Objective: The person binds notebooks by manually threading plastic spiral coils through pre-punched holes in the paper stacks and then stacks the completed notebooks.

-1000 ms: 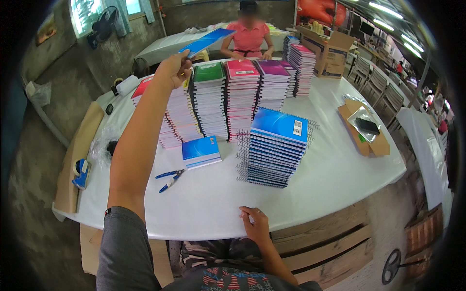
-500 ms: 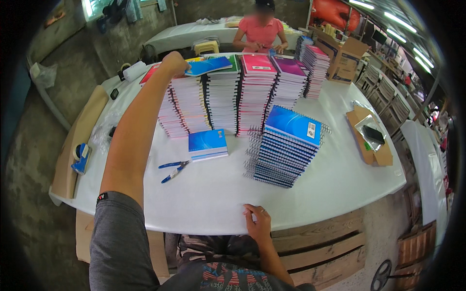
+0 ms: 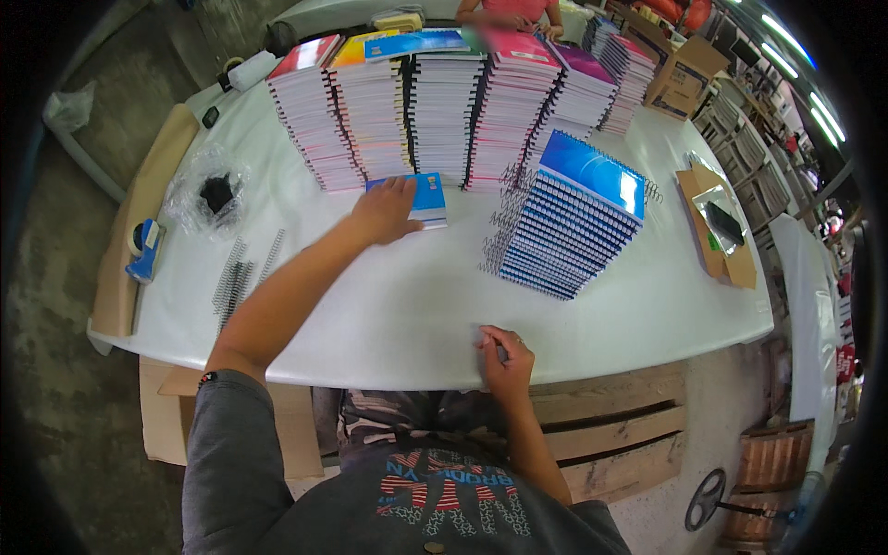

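Note:
My left hand (image 3: 393, 211) lies over a low stack of blue-covered notebooks (image 3: 427, 194), fingers stretched across the top cover and thumb apart by the front edge. Its forearm crosses the table from the left. By the near table edge rests my right hand (image 3: 507, 359), fingers curled in and no object visible in them. To the right stands a tall, leaning pile of blue spiral-bound notebooks (image 3: 578, 217), wire coils sticking out at its sides. A loose blue notebook (image 3: 416, 44) lies across the tops of the yellow and green stacks.
Tall stacks of unbound notebooks with red (image 3: 301, 120), yellow, green, pink (image 3: 509, 120) and purple covers line the far side. Wire coils (image 3: 236, 277), a blue tape dispenser (image 3: 145, 252) and plastic wrap (image 3: 211, 190) lie left. A cardboard piece (image 3: 717, 222) lies right. Another person (image 3: 518, 11) sits opposite.
My left hand has come back from the blue notebook atop the far stacks to the low blue stack. The view has tipped downward. The blue-handled pliers are now out of sight, near my left forearm.

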A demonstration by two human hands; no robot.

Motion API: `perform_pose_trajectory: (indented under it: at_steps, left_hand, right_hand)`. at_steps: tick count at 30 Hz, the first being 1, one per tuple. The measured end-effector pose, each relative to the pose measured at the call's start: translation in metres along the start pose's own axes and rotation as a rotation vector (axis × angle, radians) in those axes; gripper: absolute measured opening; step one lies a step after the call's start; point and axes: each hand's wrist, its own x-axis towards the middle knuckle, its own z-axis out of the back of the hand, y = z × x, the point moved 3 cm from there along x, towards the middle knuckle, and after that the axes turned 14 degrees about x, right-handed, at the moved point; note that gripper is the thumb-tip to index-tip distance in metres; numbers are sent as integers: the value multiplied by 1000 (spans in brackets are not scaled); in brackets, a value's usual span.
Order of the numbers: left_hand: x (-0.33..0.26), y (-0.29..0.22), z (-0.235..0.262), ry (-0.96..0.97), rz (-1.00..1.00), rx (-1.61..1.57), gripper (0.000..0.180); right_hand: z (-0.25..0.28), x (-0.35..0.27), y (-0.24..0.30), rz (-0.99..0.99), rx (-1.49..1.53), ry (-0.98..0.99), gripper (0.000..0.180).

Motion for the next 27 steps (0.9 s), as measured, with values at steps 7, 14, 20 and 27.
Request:
perform_pose_trajectory:
  at_steps: [7,14,20,27]
  left_hand:
    - [-60,-21,17,-60,171,-232,31]
    - [-145,-102,86,97,582,-1320,25]
    - [-145,-65,43,-126,603,-1137,40]
    - [-158,-95,-9,15,582,-1434,33]
  right_hand:
    - [2,4,-6,-413,491,-39,36]
    - [-64,11,61,352,-187,206,60]
    - [-35,34,23,-293,423,383,34]
    - [-42,34,1,-395,476,427,27]
